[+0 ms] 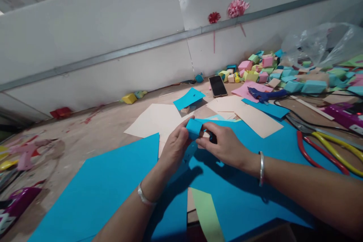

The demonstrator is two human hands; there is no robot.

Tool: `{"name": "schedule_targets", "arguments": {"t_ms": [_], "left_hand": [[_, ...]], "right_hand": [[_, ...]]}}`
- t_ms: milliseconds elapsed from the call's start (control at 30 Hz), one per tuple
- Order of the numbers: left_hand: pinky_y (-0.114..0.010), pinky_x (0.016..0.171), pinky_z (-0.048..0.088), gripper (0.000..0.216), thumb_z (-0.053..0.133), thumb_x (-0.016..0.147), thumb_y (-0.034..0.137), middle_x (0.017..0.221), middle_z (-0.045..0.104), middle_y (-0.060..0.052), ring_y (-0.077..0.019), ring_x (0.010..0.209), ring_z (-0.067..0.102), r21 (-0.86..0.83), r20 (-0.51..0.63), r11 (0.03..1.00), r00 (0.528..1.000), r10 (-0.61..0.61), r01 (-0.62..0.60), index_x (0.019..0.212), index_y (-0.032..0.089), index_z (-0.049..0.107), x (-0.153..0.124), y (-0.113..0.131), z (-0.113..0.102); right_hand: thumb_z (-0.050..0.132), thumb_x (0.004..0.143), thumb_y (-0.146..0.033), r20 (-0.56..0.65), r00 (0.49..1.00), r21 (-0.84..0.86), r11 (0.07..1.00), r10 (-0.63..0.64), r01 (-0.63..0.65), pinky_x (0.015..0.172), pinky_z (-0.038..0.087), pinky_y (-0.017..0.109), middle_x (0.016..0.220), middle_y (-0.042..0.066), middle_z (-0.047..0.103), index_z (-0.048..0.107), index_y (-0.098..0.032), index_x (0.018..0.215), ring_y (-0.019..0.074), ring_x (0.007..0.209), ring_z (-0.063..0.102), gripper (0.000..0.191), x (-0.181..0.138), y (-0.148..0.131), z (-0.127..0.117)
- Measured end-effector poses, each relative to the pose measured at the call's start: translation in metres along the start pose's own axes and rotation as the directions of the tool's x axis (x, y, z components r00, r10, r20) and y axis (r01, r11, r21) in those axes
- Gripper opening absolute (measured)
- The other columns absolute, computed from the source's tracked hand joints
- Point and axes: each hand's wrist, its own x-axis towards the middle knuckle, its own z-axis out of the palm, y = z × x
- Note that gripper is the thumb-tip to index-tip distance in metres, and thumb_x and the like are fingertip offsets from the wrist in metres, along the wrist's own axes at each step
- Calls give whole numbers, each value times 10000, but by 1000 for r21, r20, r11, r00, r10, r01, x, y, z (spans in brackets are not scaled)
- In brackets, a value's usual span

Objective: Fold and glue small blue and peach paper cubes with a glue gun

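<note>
Between my two hands is a small blue paper box point(194, 127), held above the blue sheets. My left hand point(174, 147) grips its left side, thumb in front and fingers partly hidden behind. On the right, my right hand point(227, 145) pinches at the box's end with thumb and forefinger. A small cream piece point(206, 135) shows between those fingers; whether it is part of the box I cannot tell. Large blue sheets point(119, 189) lie under both hands, with a pale green strip point(208, 211) in front. Beyond them rest cream sheets point(154, 119) and a blue paper piece point(189, 98).
A phone point(217, 86) lies near the wall, beside a heap of coloured paper boxes point(289, 73). On the right are a blue glue gun point(265, 93), its cable, and red- and yellow-handled tools point(320, 151). A pink glue gun point(27, 153) lies at the left.
</note>
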Motion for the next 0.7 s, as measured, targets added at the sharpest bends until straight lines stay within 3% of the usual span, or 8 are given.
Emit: {"name": "schedule_targets", "arguments": {"t_ms": [133, 233, 367, 533, 700], "left_hand": [[-305, 873, 478, 431, 731, 801, 339, 1041, 687, -74, -214, 968, 622, 125, -32, 992, 999, 0, 4, 1200, 196, 652, 0, 0, -3], [-306, 813, 494, 470, 658, 861, 362, 948, 671, -37, -179, 875, 618, 99, -63, 995, 998, -8, 14, 1307, 243, 569, 0, 3, -2], [-331, 824, 510, 545, 650, 865, 343, 1033, 664, -57, -204, 937, 621, 60, -111, 998, 994, -21, 28, 1377, 240, 496, 2, 6, 0], [-360, 856, 516, 514, 627, 876, 330, 1059, 674, -82, -226, 976, 618, 53, -168, 999, 986, 1, 8, 1361, 202, 516, 3, 6, 0], [-364, 848, 518, 514, 647, 857, 321, 1064, 680, -86, -227, 937, 634, 40, -161, 999, 987, -25, 32, 1341, 187, 539, 3, 4, 0]], "right_hand": [[662, 831, -363, -11, 999, -11, 999, 35, -35, 566, 350, 255, 788, -9, 659, 543, -200, 921, 138, 652, 560, 221, 0, 1, 0], [691, 808, -322, -36, 999, -6, 1000, 12, -13, 638, 401, 262, 918, 16, 667, 561, -192, 958, 153, 760, 586, 238, 1, 1, -2], [678, 801, -241, -88, 995, 3, 999, -51, 51, 709, 448, 272, 1021, 39, 659, 597, -187, 1025, 172, 876, 606, 245, 3, 1, -2], [609, 850, -225, -139, 988, -8, 997, -72, 71, 690, 472, 279, 1079, 67, 664, 599, -164, 1105, 160, 824, 620, 262, 4, 1, -1], [660, 828, -267, -136, 990, 37, 999, -29, 34, 656, 471, 264, 981, 40, 686, 595, -177, 1087, 151, 782, 621, 282, 5, 1, -4]]}}
